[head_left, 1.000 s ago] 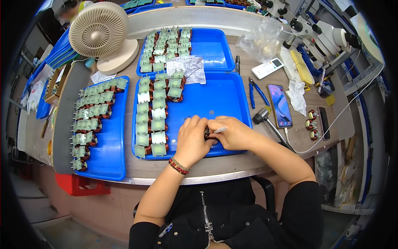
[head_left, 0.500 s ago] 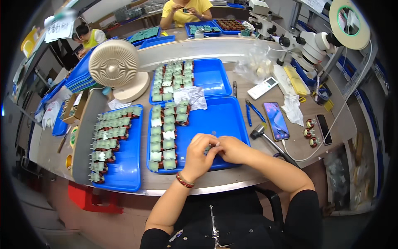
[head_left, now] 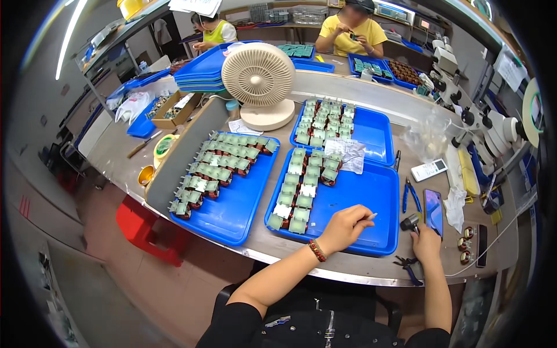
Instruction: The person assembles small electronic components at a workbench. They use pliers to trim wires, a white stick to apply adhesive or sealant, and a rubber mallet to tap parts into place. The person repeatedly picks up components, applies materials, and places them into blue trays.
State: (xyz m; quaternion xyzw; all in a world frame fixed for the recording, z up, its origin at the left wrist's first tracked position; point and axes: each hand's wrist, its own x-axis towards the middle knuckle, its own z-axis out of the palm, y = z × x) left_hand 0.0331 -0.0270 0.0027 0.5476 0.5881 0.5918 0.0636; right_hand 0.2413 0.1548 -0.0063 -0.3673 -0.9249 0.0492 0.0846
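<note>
Over the near right part of a blue tray, my left hand is closed in a pinch, with a small whitish piece showing at its fingertips. What the piece is, I cannot make out. To the right of that tray, my right hand is wrapped round a hammer close below its dark metal head. Rows of pale green box-shaped parts with copper-red windings stand along the tray's left side. Similar parts fill the upper left of another blue tray.
Blue-handled pliers, a phone and dark pliers lie around my right hand. A white remote is farther back. A beige fan stands behind the trays. Two people work across the bench.
My hands were together over the tray; now they are apart. The right one has moved right and taken hold of the hammer. The view has swung, shifting the scene rightward.
</note>
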